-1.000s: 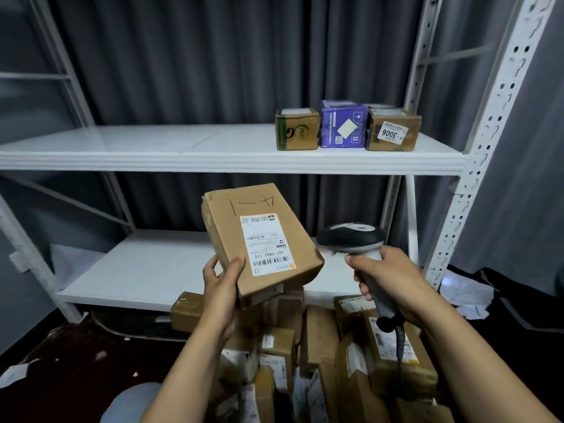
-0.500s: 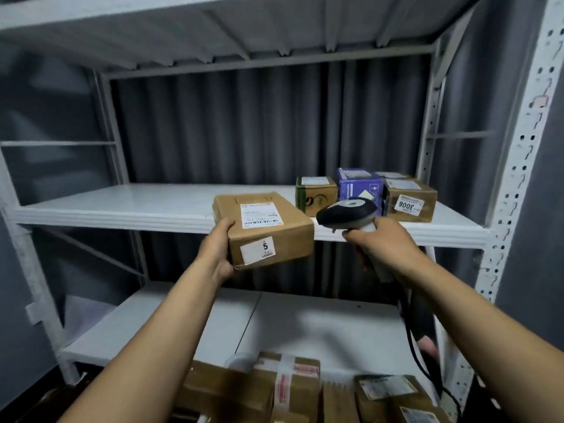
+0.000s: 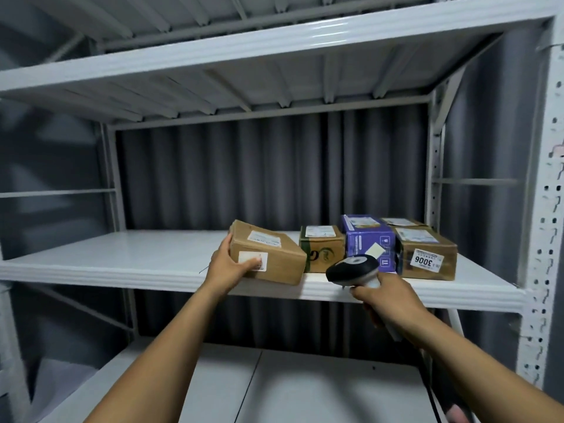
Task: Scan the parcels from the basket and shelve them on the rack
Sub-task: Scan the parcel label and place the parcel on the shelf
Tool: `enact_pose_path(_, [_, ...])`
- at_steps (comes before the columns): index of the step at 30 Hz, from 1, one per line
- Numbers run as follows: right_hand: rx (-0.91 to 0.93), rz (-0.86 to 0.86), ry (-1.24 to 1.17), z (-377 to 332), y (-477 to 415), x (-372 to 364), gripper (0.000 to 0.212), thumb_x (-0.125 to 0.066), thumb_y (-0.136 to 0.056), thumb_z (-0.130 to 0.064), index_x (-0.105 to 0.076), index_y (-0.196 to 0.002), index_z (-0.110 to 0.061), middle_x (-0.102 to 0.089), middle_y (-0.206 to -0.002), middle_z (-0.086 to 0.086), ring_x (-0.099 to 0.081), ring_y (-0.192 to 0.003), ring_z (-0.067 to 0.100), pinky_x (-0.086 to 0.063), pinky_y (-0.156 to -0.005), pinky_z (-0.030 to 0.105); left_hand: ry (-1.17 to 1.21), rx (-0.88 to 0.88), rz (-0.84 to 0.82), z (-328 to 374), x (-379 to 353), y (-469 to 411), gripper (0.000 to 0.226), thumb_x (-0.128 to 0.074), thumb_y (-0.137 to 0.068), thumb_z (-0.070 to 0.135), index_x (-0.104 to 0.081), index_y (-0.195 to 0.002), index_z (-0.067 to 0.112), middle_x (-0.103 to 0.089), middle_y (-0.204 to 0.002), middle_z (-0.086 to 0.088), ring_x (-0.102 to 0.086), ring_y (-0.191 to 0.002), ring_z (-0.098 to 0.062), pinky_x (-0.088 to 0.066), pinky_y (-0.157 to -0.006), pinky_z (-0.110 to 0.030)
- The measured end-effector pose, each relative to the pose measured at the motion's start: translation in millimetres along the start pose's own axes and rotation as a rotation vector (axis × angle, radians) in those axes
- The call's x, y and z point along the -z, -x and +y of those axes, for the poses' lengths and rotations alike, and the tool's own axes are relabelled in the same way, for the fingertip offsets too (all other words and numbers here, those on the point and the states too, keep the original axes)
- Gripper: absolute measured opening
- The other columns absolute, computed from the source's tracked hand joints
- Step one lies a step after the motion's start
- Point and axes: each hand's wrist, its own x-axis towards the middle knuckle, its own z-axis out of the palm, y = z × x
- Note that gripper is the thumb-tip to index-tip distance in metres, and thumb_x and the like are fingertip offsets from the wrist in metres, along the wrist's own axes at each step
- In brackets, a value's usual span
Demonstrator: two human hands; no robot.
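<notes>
White metal rack (image 3: 122,257): ribbed shelves, perforated posts; the view has tilted upward.
Brown cardboard parcel (image 3: 280,257): was held in the air, now tilted at the middle shelf's front edge, just left of shelved boxes (image 3: 367,239).
Left hand (image 3: 227,267): fingers curled round its near corner, partly covering a label.
Right hand (image 3: 390,300): wrapped round the scanner (image 3: 351,270) handle.
</notes>
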Motion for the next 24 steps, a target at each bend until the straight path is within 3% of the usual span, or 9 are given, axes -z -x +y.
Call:
enact_pose_path(4, [0.022, 0.014, 0.012, 1, -20, 0, 0.013, -0.068, -0.082, -0.018, -0.061, -0.076, -0.009, -0.064, -0.066, 0.009, -0.053, -0.045, 0.019, -0.041, -0.048, 0.026, -0.248, -0.033, 0.056, -14, 2, -21, 0.073, -0.078, -0.079, 0.021, -0.04, -0.142, 0.022, -0.058, -0.123, 0.007, -0.055, -0.116, -0.018, -0.044, -0.096, -0.032])
enact_pose_path(7, [0.047, 0.046, 0.033, -2, -30, 3, 0.011, -0.067, -0.084, -0.019, -0.062, -0.082, -0.009, -0.067, -0.069, 0.009, -0.055, -0.045, 0.019, -0.042, -0.047, 0.025, -0.577, -0.234, 0.15, -23, -6, -27, 0.075, -0.074, -0.081, 0.019, -0.038, -0.146, 0.024, -0.047, -0.141, -0.007, -0.046, -0.126, -0.028, -0.038, -0.104, -0.036])
enact_pose_path(10, [0.055, 0.094, 0.015, -3, -41, 2, 0.01, -0.067, -0.084, -0.018, -0.062, -0.084, -0.008, -0.067, -0.07, 0.01, -0.058, -0.046, 0.02, -0.044, -0.046, 0.026, -0.857, -0.436, 0.141, -30, -28, -23, 0.069, -0.074, -0.08, 0.024, -0.045, -0.142, 0.029, -0.041, -0.148, -0.008, -0.041, -0.131, -0.031, -0.031, -0.111, -0.042])
enact_pose_path(13, [0.039, 0.134, 0.006, 0, -53, 0, 0.012, -0.067, -0.084, -0.017, -0.061, -0.081, -0.007, -0.065, -0.067, 0.01, -0.058, -0.044, 0.021, -0.047, -0.044, 0.028, -1.058, -0.428, 0.156, -31, -55, -18, 0.072, -0.068, -0.085, 0.035, -0.033, -0.148, 0.034, -0.035, -0.151, -0.012, -0.029, -0.139, -0.034, -0.016, -0.113, -0.053])
enact_pose_path(16, [0.016, 0.138, -0.013, 3, -61, -2, 0.012, -0.066, -0.084, -0.017, -0.059, -0.079, -0.009, -0.065, -0.068, 0.01, -0.058, -0.046, 0.022, -0.048, -0.046, 0.03, -1.129, -0.304, 0.111, -26, -77, -14, 0.072, -0.048, -0.096, 0.016, -0.008, -0.153, 0.034, -0.01, -0.159, -0.014, 0.0, -0.147, -0.038, -0.003, -0.114, -0.06])
enact_pose_path(18, [0.006, 0.132, -0.011, 7, -65, -4, 0.011, -0.066, -0.085, -0.017, -0.059, -0.08, -0.01, -0.065, -0.069, 0.01, -0.058, -0.046, 0.022, -0.047, -0.047, 0.03, -1.11, -0.267, 0.094, -22, -88, -14, 0.073, -0.042, -0.095, 0.005, -0.006, -0.153, 0.032, -0.005, -0.159, -0.012, 0.009, -0.147, -0.039, -0.003, -0.112, -0.064])
enact_pose_path(21, [-0.001, 0.119, 0.018, 11, -72, -7, 0.01, -0.065, -0.085, -0.018, -0.059, -0.083, -0.009, -0.066, -0.072, 0.01, -0.059, -0.048, 0.021, -0.049, -0.048, 0.031, -1.034, -0.275, 0.044, -26, -90, -30, 0.066, -0.048, -0.096, 0.011, -0.016, -0.151, 0.03, -0.012, -0.157, -0.01, 0.007, -0.147, -0.036, -0.002, -0.111, -0.067])
enact_pose_path(24, [-0.004, 0.113, 0.046, 14, -79, -9, 0.012, -0.065, -0.085, -0.021, -0.06, -0.083, -0.01, -0.067, -0.072, 0.009, -0.061, -0.049, 0.02, -0.051, -0.05, 0.031, -0.906, -0.287, -0.018, -29, -83, -51, 0.064, -0.06, -0.092, 0.02, -0.029, -0.147, 0.03, -0.023, -0.152, -0.007, -0.006, -0.147, -0.031, -0.006, -0.113, -0.067])
